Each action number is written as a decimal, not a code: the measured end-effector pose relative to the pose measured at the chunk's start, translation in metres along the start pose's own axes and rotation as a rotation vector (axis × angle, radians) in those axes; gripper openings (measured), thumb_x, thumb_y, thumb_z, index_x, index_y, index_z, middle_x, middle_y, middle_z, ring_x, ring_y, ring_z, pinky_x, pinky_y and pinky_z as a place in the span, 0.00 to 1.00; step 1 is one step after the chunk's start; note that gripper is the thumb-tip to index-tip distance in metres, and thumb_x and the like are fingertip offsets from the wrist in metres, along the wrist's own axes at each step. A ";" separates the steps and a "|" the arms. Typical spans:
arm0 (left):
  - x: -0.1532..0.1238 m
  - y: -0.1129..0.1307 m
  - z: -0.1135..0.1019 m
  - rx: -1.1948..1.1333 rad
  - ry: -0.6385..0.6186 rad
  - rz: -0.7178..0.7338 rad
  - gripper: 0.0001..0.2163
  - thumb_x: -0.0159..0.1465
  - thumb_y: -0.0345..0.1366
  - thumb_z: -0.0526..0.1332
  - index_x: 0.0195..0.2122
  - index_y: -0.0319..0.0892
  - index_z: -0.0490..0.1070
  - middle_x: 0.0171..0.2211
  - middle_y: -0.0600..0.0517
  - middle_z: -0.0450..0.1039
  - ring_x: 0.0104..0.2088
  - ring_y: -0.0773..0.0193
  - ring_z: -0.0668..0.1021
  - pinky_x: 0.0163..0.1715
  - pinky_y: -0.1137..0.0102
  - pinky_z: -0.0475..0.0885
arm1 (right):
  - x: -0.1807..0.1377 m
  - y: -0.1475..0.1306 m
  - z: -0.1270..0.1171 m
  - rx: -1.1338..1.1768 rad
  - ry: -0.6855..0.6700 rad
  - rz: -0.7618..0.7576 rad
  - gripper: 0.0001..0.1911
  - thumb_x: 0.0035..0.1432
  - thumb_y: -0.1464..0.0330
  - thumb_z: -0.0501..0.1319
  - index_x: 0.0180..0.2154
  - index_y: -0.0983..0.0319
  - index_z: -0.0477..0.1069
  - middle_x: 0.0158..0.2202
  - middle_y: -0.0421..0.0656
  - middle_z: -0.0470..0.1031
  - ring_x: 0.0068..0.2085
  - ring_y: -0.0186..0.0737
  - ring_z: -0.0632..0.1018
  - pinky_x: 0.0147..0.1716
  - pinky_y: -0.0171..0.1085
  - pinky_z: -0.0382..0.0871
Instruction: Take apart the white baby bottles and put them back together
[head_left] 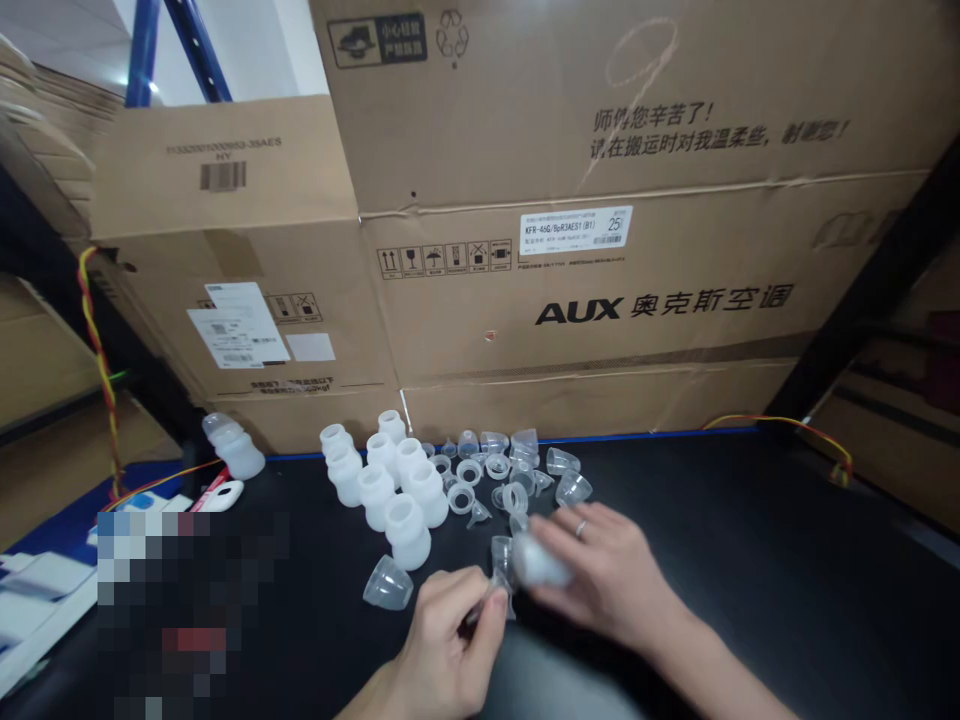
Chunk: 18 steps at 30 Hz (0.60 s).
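Observation:
My right hand (604, 575), with a ring on one finger, is closed around a white baby bottle (538, 562) that is blurred by motion. Beside it, my left hand (450, 635) pinches a small clear piece (498, 582) between thumb and fingers; its exact shape is partly hidden. A clear cup-shaped cap (502, 552) lies just behind the pinching fingertips. Another clear cap (388, 583) rests left of my left hand. Several open white bottles (407, 530) stand upright in a group beyond it. Clear collar rings (461, 497), teats (478, 514) and caps (574, 489) are scattered behind my hands.
An assembled bottle with a clear cap (234, 447) leans at the back left of the black table (750, 560). Large cardboard boxes (600, 350) form a wall behind. White items (45, 610) lie at the left edge. Red-yellow wires (787, 425) run along the back right.

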<state>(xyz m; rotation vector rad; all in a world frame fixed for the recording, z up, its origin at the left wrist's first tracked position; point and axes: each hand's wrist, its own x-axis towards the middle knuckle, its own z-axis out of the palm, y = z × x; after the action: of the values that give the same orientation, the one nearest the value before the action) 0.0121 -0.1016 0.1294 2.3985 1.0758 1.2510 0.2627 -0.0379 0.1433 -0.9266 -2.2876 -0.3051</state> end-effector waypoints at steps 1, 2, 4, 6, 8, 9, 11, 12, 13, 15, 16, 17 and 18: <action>-0.002 0.000 -0.003 0.020 0.047 0.067 0.14 0.69 0.25 0.54 0.27 0.45 0.57 0.21 0.58 0.59 0.21 0.71 0.64 0.26 0.70 0.58 | -0.004 0.018 -0.002 -0.043 0.037 0.091 0.19 0.65 0.52 0.63 0.48 0.58 0.77 0.37 0.45 0.80 0.35 0.43 0.78 0.37 0.39 0.65; -0.003 -0.001 -0.008 0.041 0.095 0.125 0.13 0.68 0.23 0.54 0.27 0.45 0.58 0.21 0.59 0.59 0.20 0.71 0.64 0.26 0.70 0.58 | -0.009 0.039 -0.006 -0.089 0.141 0.202 0.20 0.65 0.50 0.63 0.47 0.59 0.78 0.38 0.46 0.81 0.35 0.43 0.79 0.37 0.38 0.67; -0.003 -0.003 -0.016 0.071 0.157 0.162 0.13 0.67 0.23 0.54 0.28 0.45 0.58 0.20 0.59 0.58 0.20 0.71 0.64 0.25 0.71 0.58 | -0.019 0.079 -0.018 -0.220 0.361 0.488 0.28 0.61 0.43 0.63 0.46 0.60 0.79 0.40 0.48 0.82 0.38 0.47 0.81 0.39 0.40 0.70; -0.001 -0.005 -0.021 0.086 0.131 0.101 0.11 0.67 0.25 0.56 0.28 0.45 0.59 0.21 0.59 0.59 0.21 0.71 0.65 0.25 0.72 0.60 | -0.027 0.107 -0.029 -0.284 0.533 0.743 0.36 0.59 0.37 0.60 0.47 0.61 0.79 0.40 0.49 0.82 0.39 0.52 0.82 0.39 0.42 0.71; 0.002 -0.009 -0.024 0.106 0.053 0.044 0.09 0.66 0.29 0.59 0.30 0.45 0.62 0.23 0.58 0.61 0.21 0.71 0.67 0.25 0.73 0.63 | -0.031 0.117 -0.036 -0.256 0.604 0.835 0.39 0.57 0.34 0.58 0.47 0.61 0.79 0.40 0.49 0.82 0.40 0.53 0.82 0.40 0.44 0.72; 0.004 -0.010 -0.023 0.120 0.013 0.024 0.07 0.66 0.31 0.61 0.32 0.45 0.63 0.23 0.58 0.62 0.22 0.71 0.68 0.25 0.74 0.64 | -0.031 0.117 -0.037 -0.217 0.604 0.825 0.39 0.57 0.34 0.58 0.46 0.61 0.79 0.41 0.49 0.81 0.40 0.53 0.81 0.41 0.44 0.72; 0.006 -0.012 -0.021 0.155 -0.051 -0.025 0.05 0.66 0.33 0.61 0.33 0.45 0.65 0.25 0.58 0.64 0.22 0.71 0.69 0.25 0.74 0.65 | -0.029 0.110 -0.033 -0.129 0.564 0.769 0.37 0.56 0.35 0.59 0.45 0.60 0.78 0.42 0.48 0.81 0.41 0.52 0.81 0.43 0.44 0.72; 0.007 -0.013 -0.019 0.175 -0.078 -0.063 0.04 0.66 0.34 0.61 0.34 0.45 0.66 0.25 0.58 0.65 0.22 0.71 0.69 0.25 0.73 0.65 | -0.027 0.105 -0.029 -0.089 0.546 0.759 0.37 0.55 0.35 0.61 0.47 0.59 0.77 0.43 0.48 0.81 0.42 0.51 0.81 0.44 0.44 0.73; 0.007 -0.014 -0.017 0.193 -0.102 -0.108 0.03 0.66 0.35 0.60 0.34 0.45 0.67 0.26 0.57 0.66 0.22 0.70 0.69 0.24 0.73 0.65 | -0.026 0.100 -0.024 -0.058 0.541 0.772 0.39 0.53 0.34 0.62 0.49 0.59 0.74 0.43 0.48 0.80 0.42 0.51 0.81 0.43 0.44 0.73; 0.006 -0.016 -0.012 0.217 -0.131 -0.211 0.03 0.67 0.37 0.59 0.38 0.46 0.69 0.28 0.56 0.68 0.22 0.70 0.70 0.24 0.73 0.65 | -0.024 0.092 -0.016 -0.014 0.555 0.853 0.45 0.46 0.31 0.64 0.51 0.60 0.70 0.41 0.48 0.79 0.39 0.51 0.81 0.38 0.42 0.73; 0.005 -0.018 -0.010 0.221 -0.137 -0.267 0.04 0.68 0.37 0.58 0.41 0.46 0.70 0.29 0.56 0.70 0.21 0.70 0.70 0.24 0.72 0.66 | -0.024 0.088 -0.012 0.003 0.558 0.891 0.46 0.44 0.30 0.64 0.49 0.60 0.68 0.39 0.48 0.79 0.37 0.51 0.81 0.35 0.41 0.73; 0.004 -0.020 -0.008 0.220 -0.138 -0.319 0.07 0.68 0.38 0.58 0.45 0.47 0.71 0.30 0.56 0.71 0.21 0.70 0.71 0.24 0.72 0.67 | -0.023 0.085 -0.010 0.019 0.543 0.913 0.45 0.43 0.30 0.65 0.47 0.60 0.67 0.37 0.47 0.78 0.35 0.50 0.80 0.32 0.41 0.72; 0.003 -0.022 -0.006 0.218 -0.135 -0.368 0.10 0.69 0.39 0.58 0.49 0.47 0.70 0.31 0.57 0.72 0.20 0.69 0.71 0.24 0.72 0.68 | -0.023 0.082 -0.008 0.037 0.511 0.916 0.43 0.44 0.30 0.64 0.45 0.59 0.67 0.36 0.47 0.78 0.33 0.49 0.80 0.31 0.40 0.71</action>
<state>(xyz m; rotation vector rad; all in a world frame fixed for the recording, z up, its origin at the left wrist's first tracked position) -0.0024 -0.0841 0.1238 2.2473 1.5893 0.8759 0.3354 0.0054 0.1328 -1.5452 -1.2394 -0.0727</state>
